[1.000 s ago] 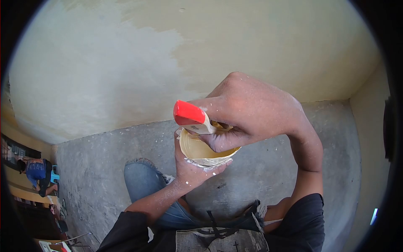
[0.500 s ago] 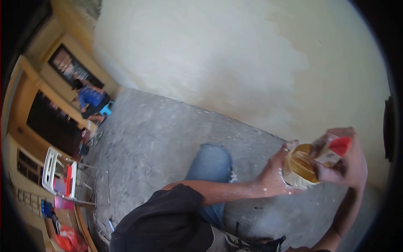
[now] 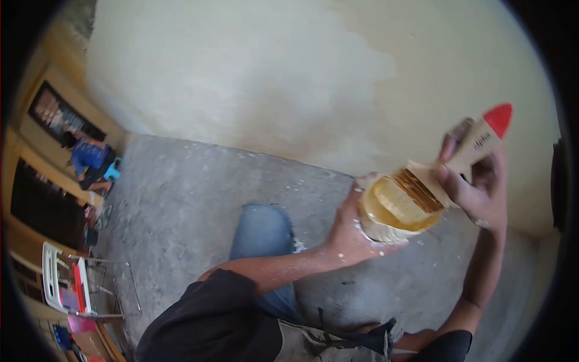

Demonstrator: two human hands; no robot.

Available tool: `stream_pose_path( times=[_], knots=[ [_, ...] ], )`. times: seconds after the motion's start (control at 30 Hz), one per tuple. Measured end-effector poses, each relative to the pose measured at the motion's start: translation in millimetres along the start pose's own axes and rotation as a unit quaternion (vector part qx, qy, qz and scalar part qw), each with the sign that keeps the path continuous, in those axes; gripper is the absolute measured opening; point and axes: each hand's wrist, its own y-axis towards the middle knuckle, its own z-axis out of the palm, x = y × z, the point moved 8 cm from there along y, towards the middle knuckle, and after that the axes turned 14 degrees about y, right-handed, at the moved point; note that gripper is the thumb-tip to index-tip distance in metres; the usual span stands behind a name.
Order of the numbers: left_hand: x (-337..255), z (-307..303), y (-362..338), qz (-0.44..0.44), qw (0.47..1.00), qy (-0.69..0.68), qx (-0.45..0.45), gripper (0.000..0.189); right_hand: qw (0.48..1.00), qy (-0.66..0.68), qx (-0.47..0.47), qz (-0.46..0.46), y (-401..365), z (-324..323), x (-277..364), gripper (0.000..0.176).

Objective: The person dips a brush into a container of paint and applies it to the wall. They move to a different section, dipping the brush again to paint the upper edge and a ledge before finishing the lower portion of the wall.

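My left hand [image 3: 350,229] is wrapped round the side of a paint tub [image 3: 386,231], its outer wall smeared with pale paint. Yellowish paint coats the inside. Spots of dried paint dot the fingers and wrist. In my right hand [image 3: 482,187] is a wide paintbrush [image 3: 473,148] with a light wooden handle and a red end, gripped low on the handle. Its brown bristles, loaded with pale paint at the tips, slant down over the tub's opening.
A wall [image 3: 253,72] with a whiter painted patch rises ahead from the grey concrete floor [image 3: 181,199]. At the far left a person [image 3: 90,155] in blue sits on a small blue stool [image 3: 113,169]. A white chair [image 3: 51,277] with metal legs stands nearer on the left.
The paintbrush has come up out of the tub, its bristles now showing, and my right hand has risen and turned the handle upward. The surroundings have shifted left in view.
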Motion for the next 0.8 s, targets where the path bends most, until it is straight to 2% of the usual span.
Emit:
stream_pose_path(
  times=[0.03,0.13,0.3,0.43,0.57,0.63,0.7,0.77,0.8],
  knots=[
    [3.9,1.1,0.2,-0.016,1.0,-0.014,0.004,0.098,0.999,-0.015,-0.001,0.039,0.9,-2.5,-3.9,0.024],
    [5.4,-0.6,4.2,-0.023,0.999,-0.004,0.024,0.094,0.99,0.061,-0.035,0.118,-1.2,-6.3,-20.3,0.018],
    [7.1,0.3,8.5,-0.006,1.0,0.01,0.02,0.093,0.985,0.118,-0.048,0.115,1.1,-9.5,-27.6,0.018],
    [8.1,2.2,7.9,-0.014,0.999,0.014,0.032,0.094,0.985,0.14,-0.06,0.076,6.2,-11.7,-21.2,0.018],
    [24.4,3.9,-1.1,-0.097,0.995,0.01,0.037,0.102,0.988,0.112,-0.089,0.064,5.9,-24.4,-19.8,0.021],
    [30.7,-2.7,-3.5,-0.083,0.991,0.099,0.018,0.107,0.987,0.097,-0.075,0.109,3.0,-28.7,-23.1,0.021],
    [35.9,-2.9,-5.5,-0.087,0.992,0.096,0.01,0.109,0.984,0.085,-0.051,0.146,-1.1,-25.6,-29.2,0.021],
    [32.3,-6.8,-3.5,-0.057,0.993,0.097,-0.016,0.11,0.994,0.097,-0.026,0.045,0.2,-21.3,-19.1,0.02],
    [31.7,-7.8,-2.8,-0.057,0.994,0.097,-0.017,0.11,0.994,0.096,-0.025,0.044,-0.9,-21.6,-23.0,0.02]
  ],
)
